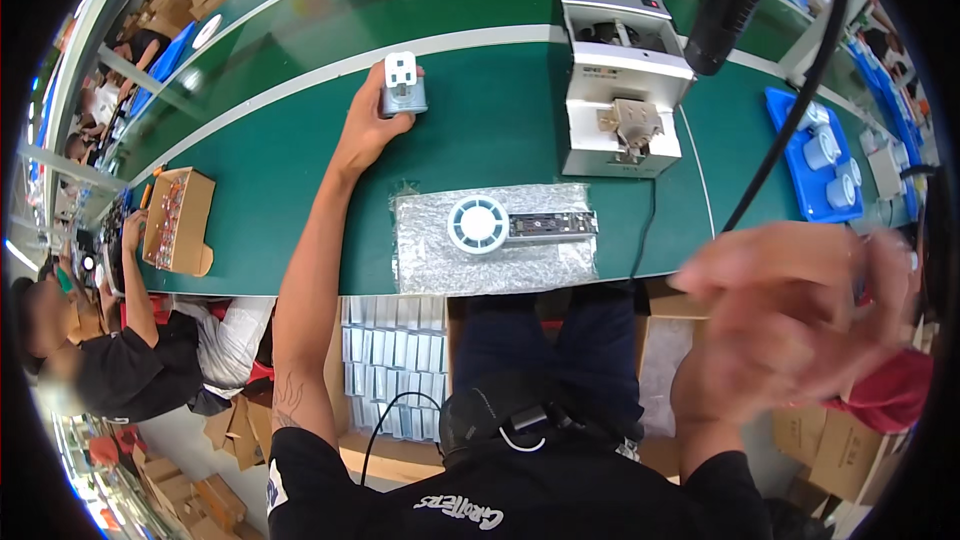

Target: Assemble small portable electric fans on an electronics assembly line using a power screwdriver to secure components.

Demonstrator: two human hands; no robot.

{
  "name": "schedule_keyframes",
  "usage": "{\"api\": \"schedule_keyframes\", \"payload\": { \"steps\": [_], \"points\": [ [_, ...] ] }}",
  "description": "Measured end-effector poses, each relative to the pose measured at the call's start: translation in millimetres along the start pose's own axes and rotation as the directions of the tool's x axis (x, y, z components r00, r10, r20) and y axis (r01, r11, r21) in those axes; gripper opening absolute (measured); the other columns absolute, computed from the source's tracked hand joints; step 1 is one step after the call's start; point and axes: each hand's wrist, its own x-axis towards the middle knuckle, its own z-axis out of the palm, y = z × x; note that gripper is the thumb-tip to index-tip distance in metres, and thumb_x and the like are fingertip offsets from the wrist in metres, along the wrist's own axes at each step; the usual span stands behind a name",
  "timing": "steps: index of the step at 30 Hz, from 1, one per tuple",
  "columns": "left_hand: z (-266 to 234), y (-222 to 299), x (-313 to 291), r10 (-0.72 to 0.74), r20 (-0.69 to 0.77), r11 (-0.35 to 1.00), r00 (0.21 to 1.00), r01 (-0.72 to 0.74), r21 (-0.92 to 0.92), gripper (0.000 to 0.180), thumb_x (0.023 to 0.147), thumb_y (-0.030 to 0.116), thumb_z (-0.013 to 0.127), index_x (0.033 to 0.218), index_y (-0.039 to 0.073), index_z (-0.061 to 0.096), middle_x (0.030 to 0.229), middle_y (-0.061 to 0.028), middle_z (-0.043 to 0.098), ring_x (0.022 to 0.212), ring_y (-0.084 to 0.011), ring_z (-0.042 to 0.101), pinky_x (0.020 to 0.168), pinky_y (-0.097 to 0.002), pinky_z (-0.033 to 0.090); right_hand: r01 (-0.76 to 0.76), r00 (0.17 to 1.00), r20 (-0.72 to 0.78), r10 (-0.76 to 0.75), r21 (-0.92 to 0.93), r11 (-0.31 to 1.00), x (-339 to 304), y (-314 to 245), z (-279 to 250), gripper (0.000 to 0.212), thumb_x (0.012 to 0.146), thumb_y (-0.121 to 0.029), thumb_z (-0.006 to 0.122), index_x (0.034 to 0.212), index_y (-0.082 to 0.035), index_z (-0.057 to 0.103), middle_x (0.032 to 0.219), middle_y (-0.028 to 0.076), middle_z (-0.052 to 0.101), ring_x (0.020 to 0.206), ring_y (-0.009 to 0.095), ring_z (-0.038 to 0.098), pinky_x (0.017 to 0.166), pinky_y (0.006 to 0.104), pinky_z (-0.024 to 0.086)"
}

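At the far side of the bench, my left hand (370,125) is closed around a small pale blue housing (405,100) with a white top that has dark square openings. My right hand (800,310) is raised off the bench at the right, close to the camera. Motion smears its fingers, so I cannot see whether it holds anything. Between my arms, a small fan (478,225) lies on a silvery wrapped pad (430,265). It has a round pale blue grille, a white hub and a dark circuit board (550,227) along its handle.
A grey metal bench machine (620,80) stands beyond the pad, with a black cylindrical tool (735,5) hanging beside it. Pale blue cups sit in a blue tray (840,212) at right. Left are a cardboard box (180,265) and a co-worker (120,370); another box (395,360) sits below.
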Motion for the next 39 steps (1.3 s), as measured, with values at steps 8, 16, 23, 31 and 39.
{"api": "schedule_keyframes", "payload": {
  "steps": [8,16,23,31,39],
  "points": [
    [12,3,5,0.03,0.034,0.999,0.999,-0.031,0.026,0.056,0.076,-0.007,0.064,0.13,0.007,0.062,0.119,-0.0016,0.057,0.109,-0.0146,0.058,0.098,-0.0281,0.046,-0.078,0.918,-0.397,0.006,-0.166,0.983,-60,159,3,0.026,0.097,0.006,0.066,0.122,0.0,0.063,0.082,0.002,0.064,0.068,0.004,0.053,0.058,0.0208,0.041],
    [9,-1,5,0.018,0.011,0.999,1.0,-0.019,0.037,0.058,0.076,-0.01,0.063,0.131,0.007,0.06,0.123,-0.0026,0.057,0.109,-0.0152,0.06,0.099,-0.0289,0.048,-0.293,0.93,-0.261,0.259,-0.103,0.95,-47,162,4,0.005,0.099,0.0,0.066,0.104,0.001,0.068,0.076,-0.002,0.061,0.063,0.001,0.048,0.054,0.0206,0.038],
    [10,-2,7,0.011,-0.013,0.999,1.0,-0.01,0.05,0.059,0.08,-0.008,0.064,0.136,0.009,0.059,0.12,-0.0028,0.063,0.108,-0.0138,0.062,0.098,-0.0298,0.049,-0.25,0.942,-0.268,0.203,-0.151,0.956,-49,161,5,0.006,0.097,0.002,0.068,0.103,0.001,0.068,0.076,0.001,0.065,0.062,0.003,0.049,0.054,0.021,0.039],
    [10,0,8,0.001,0.003,0.999,1.0,-0.001,0.035,0.056,0.079,-0.003,0.07,0.133,0.007,0.058,0.116,0.0002,0.053,0.103,-0.0126,0.056,0.096,-0.0272,0.046,-0.191,0.953,-0.279,0.122,-0.238,0.952,-52,162,10,0.007,0.096,0.004,0.067,0.103,0.001,0.068,0.077,0.004,0.065,0.059,0.005,0.05,0.052,0.0221,0.039],
    [10,2,7,0.01,0.014,0.999,1.0,-0.011,0.051,0.057,0.079,-0.001,0.071,0.134,0.007,0.058,0.118,0.0001,0.053,0.105,-0.0127,0.056,0.097,-0.0271,0.046,-0.17,0.955,-0.28,0.096,-0.256,0.952,-53,162,11,0.008,0.096,0.004,0.067,0.103,0.002,0.068,0.078,0.004,0.065,0.059,0.005,0.049,0.051,0.0224,0.039]
  ]
}}
